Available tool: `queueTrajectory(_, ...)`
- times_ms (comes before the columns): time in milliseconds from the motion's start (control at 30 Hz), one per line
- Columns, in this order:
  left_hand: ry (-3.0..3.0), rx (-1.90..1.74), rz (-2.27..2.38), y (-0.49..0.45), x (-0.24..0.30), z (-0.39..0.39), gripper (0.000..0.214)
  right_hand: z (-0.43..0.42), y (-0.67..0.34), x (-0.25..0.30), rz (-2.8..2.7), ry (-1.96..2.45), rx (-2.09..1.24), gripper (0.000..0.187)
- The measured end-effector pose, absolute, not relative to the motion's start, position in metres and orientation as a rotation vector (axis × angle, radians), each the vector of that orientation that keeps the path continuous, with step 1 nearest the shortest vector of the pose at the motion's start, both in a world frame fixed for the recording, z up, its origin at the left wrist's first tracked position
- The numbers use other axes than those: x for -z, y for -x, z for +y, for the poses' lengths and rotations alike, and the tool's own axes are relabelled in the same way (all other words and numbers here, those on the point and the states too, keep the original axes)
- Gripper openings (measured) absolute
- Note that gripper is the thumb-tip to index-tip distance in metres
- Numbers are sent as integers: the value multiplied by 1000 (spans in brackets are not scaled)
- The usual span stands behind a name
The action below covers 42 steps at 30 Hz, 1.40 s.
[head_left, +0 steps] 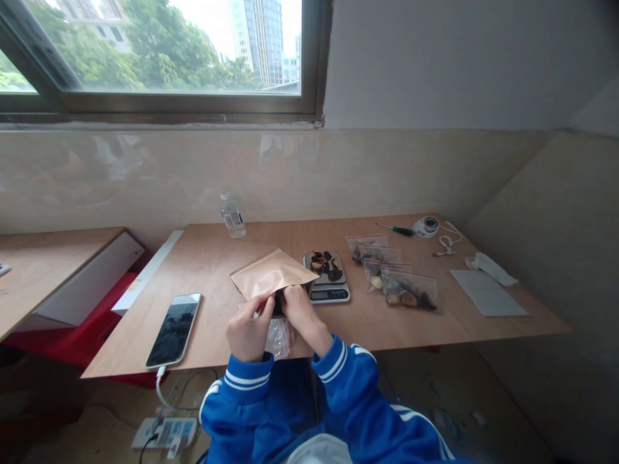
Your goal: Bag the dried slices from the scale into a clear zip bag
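Your largest container is the brown paper bag (273, 274), tilted in front of you over the near middle of the table, left of the scale. Your left hand (250, 330) pinches its near edge between thumb and fingers. Your right hand (300, 310) is at the bag's near right side, fingers curled; its fingertips are hidden, so you cannot tell what they grip. Something dark shows between your hands, too covered to identify, and the bag's contents are out of sight. To the right of the scale you have a row of clear zip bags (410, 288) with red strips, overlapping one another, dark and pale pieces inside. Another clear bag (279, 338) lies under your hands at the near edge. Far left stands a clear bottle (233, 218).

Beyond the table you face a wall (435, 174) and, at upper left, a window (188, 48) onto trees and buildings. The wooden table (207, 258) carries the scale (329, 294), topped with dark brown pieces (327, 265), a white sheet (488, 294) at right, a phone (174, 330) at near left, and a green-handled screwdriver (402, 231) at far right.
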<state>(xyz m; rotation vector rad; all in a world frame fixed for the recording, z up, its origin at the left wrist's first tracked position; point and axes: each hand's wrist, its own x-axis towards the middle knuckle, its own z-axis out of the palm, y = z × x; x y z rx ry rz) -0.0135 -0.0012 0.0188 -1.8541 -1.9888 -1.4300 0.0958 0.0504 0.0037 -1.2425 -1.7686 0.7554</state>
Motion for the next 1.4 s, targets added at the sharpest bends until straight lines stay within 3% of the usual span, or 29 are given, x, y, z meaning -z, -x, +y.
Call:
queueTrajectory(200,1803,1459,-2067,20,-27,1,18,25,-103,-19,-1792,1138,-629,20)
queueTrajectory(367,1685,1491,-2105,23,-37,8,21,12,-109,-36,-1317,976,-895,6)
queueTrajectory(667,1621,1541,-2279,38,-76,70,21,17,-143,-30,-806,907,-1267,23)
queueTrajectory(800,1425,1619,-2092,56,-96,113,40,17,-156,-18,-691,943,-1301,26)
queueTrajectory(933,1471,1667,-1835,55,-102,118,32,20,-170,-9,-665,977,-1290,29)
queueTrajectory(1133,1558,1802,-1425,9,-60,67,21,31,-192,17,-610,1126,-1170,37)
queueTrajectory(1400,2293,1689,-1869,-34,13,45,22,29,-213,41,-505,1244,-1096,40)
